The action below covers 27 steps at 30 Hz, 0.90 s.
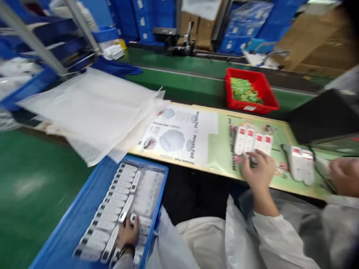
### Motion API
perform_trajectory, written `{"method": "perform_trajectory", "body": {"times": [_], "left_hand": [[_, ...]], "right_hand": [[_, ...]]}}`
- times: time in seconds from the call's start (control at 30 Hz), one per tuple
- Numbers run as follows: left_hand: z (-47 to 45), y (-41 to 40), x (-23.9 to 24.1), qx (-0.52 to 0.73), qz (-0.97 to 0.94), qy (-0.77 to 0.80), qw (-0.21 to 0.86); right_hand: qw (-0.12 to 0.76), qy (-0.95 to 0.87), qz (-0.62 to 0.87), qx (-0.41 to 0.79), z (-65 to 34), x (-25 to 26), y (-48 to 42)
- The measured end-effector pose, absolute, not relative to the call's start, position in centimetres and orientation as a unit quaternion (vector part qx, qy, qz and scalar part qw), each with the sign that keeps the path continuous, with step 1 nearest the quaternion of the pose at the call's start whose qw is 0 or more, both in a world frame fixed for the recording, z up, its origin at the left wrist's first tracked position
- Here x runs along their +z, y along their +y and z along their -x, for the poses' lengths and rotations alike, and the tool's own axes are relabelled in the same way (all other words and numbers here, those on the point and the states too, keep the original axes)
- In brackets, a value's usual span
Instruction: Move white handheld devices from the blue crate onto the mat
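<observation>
My left hand (127,233) is down in a blue tray (84,224), which is filled with rows of small white devices (117,201). Its fingers curl over one of them at the tray's near end. My right hand (257,170) rests on the green work mat (221,149). Its fingers are bent around the near edge of a row of white packs with red labels (252,141). Both arms wear white sleeves. Motion blur hides the fine detail of both grips.
Another person's hand (345,180) is at the right edge beside two more red-labelled packs (301,162). A red bin of green parts (262,87) sits on the green conveyor (182,80). White sheets (92,108), a printed instruction sheet (179,136) and a black box (322,116) are around.
</observation>
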<state>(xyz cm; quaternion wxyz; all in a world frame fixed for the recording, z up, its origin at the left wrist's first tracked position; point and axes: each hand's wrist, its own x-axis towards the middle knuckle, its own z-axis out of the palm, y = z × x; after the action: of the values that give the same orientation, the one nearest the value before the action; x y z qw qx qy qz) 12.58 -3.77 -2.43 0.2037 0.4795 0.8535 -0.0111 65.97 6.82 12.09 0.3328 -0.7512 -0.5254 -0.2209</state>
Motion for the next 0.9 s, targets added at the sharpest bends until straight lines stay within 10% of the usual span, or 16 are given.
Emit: {"method": "perform_trajectory", "body": {"times": [0.9], "left_hand": [[-8.2,-5.5,-11.4,-0.108,-0.446,0.853,0.248]], "right_hand": [[0.304,-0.547,0.743,-0.239,-66.3,11.9,6.8]]}}
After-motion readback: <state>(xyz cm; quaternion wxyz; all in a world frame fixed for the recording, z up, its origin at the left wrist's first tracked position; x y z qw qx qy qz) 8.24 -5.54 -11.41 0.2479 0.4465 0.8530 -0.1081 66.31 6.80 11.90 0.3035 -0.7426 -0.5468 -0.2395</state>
